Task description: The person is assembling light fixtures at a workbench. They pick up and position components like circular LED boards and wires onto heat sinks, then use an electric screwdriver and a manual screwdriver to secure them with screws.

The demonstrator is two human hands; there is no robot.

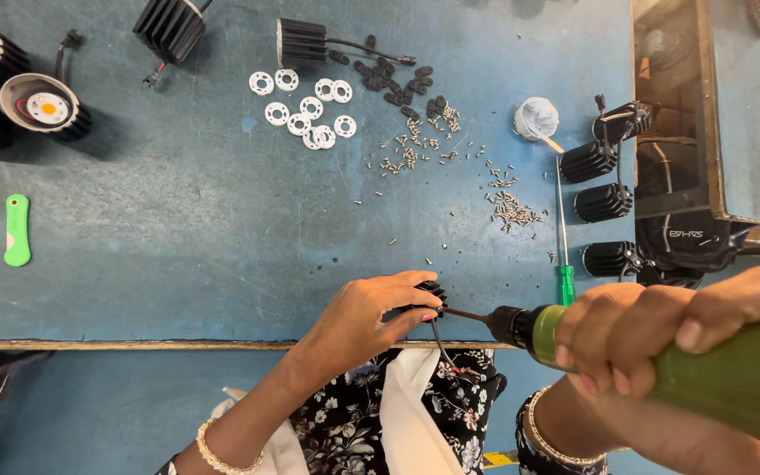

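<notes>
My left hand (371, 315) grips a small black finned lamp housing (430, 295) at the near edge of the blue worktable (178, 229); thin wires hang from it over the edge. My right hand (661, 339) is closed around a green power screwdriver (705, 369), whose dark chuck and thin bit (464, 313) point left and touch the housing. Most of the housing is hidden under my left fingers.
White ring discs (305, 107), black small parts (402, 84) and scattered small screws (507, 207) lie at the far middle. A green-handled screwdriver (563, 237), black finned housings (604, 202), a wrapped white cup (536, 119), lamp units (41, 107) far left, and a green tool (17, 230) lie about.
</notes>
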